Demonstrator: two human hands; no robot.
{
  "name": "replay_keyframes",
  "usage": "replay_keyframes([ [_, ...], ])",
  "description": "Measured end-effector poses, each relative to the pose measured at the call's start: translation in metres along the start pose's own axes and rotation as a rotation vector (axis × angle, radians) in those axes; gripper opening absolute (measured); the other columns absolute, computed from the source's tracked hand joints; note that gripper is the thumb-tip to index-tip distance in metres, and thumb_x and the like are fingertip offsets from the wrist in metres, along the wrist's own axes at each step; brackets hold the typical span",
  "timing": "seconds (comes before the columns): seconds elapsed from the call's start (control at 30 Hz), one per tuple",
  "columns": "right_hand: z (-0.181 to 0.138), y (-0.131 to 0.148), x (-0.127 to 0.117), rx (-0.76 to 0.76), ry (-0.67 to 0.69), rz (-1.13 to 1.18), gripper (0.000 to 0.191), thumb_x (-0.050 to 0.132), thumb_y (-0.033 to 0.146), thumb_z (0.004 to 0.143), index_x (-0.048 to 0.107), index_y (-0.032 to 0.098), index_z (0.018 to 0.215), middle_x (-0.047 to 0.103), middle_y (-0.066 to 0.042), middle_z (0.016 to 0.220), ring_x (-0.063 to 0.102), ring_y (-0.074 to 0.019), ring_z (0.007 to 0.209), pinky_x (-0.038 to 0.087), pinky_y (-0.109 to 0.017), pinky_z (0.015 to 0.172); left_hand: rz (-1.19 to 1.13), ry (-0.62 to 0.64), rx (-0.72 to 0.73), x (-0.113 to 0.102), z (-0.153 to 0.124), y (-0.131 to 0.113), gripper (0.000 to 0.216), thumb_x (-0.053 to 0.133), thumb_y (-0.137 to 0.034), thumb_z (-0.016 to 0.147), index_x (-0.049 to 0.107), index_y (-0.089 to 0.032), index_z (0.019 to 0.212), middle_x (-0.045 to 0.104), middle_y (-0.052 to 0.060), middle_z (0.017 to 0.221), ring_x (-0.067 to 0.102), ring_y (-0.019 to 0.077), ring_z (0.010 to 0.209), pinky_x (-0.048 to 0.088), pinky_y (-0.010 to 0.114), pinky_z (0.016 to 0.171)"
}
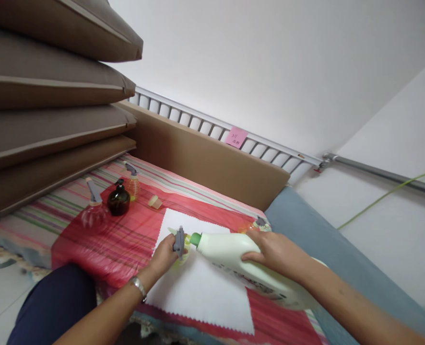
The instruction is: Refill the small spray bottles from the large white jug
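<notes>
My right hand (270,251) grips a large pale green detergent bottle (230,249) lying almost level in the air. Its green mouth (195,239) points left, right at a small clear bottle (184,256) with yellow-green tint. My left hand (166,254) is closed around a grey trigger spray head (179,243) beside that small bottle. Whether its fingers also hold the small bottle is hidden. Beneath both hands a white cloth with zigzag edges (212,282) is spread out.
On the red plastic sheet (90,249) stand a clear spray bottle (93,215), a dark pump bottle (118,199), a yellowish spray bottle (133,187) and a small pale yellow block (155,202). Another grey-topped bottle (261,223) is partly behind my right hand. Brown cushions (54,86) are stacked left.
</notes>
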State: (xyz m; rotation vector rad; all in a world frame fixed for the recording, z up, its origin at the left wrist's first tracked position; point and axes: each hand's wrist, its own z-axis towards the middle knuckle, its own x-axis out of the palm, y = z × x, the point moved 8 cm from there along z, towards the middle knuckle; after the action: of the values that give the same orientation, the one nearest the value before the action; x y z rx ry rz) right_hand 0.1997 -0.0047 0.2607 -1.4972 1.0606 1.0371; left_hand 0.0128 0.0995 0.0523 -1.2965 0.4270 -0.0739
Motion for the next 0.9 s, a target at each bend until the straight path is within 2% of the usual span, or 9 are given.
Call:
replay_keyframes([
  [0.3,0.0022,-0.0012,-0.0034,0.006,0.007,-0.020,0.033,0.060,0.052,0.078,0.056,0.021,0.087,0.069,-0.008,0.086,0.065,-0.0270,0.078,0.040,-0.030,0.060,0.021,-0.005,-0.012,0.0002,0.0000,0.0006,0.044,0.070,-0.023,0.068,0.063,-0.018,0.111,0.065,0.005,0.091,0.059,0.0193,0.079,0.044,0.029,0.073],
  [0.6,0.0018,0.0007,-0.0067,0.015,0.020,-0.008,0.033,0.060,0.052,0.078,0.057,0.021,0.088,0.070,-0.009,0.088,0.065,-0.0277,0.080,0.042,-0.031,0.062,0.004,0.004,-0.004,0.0010,0.0004,-0.0012,0.042,0.068,-0.023,0.068,0.064,-0.018,0.110,0.065,0.004,0.094,0.060,0.0201,0.085,0.044,0.029,0.079],
  [0.9,0.0040,0.0006,-0.0070,0.008,0.013,-0.026,0.034,0.060,0.053,0.078,0.057,0.021,0.087,0.069,-0.009,0.086,0.065,-0.0279,0.078,0.041,-0.031,0.060,0.017,0.001,-0.011,0.0011,0.0006,0.0002,0.044,0.069,-0.024,0.068,0.064,-0.018,0.111,0.064,0.004,0.087,0.058,0.0186,0.077,0.044,0.028,0.073],
])
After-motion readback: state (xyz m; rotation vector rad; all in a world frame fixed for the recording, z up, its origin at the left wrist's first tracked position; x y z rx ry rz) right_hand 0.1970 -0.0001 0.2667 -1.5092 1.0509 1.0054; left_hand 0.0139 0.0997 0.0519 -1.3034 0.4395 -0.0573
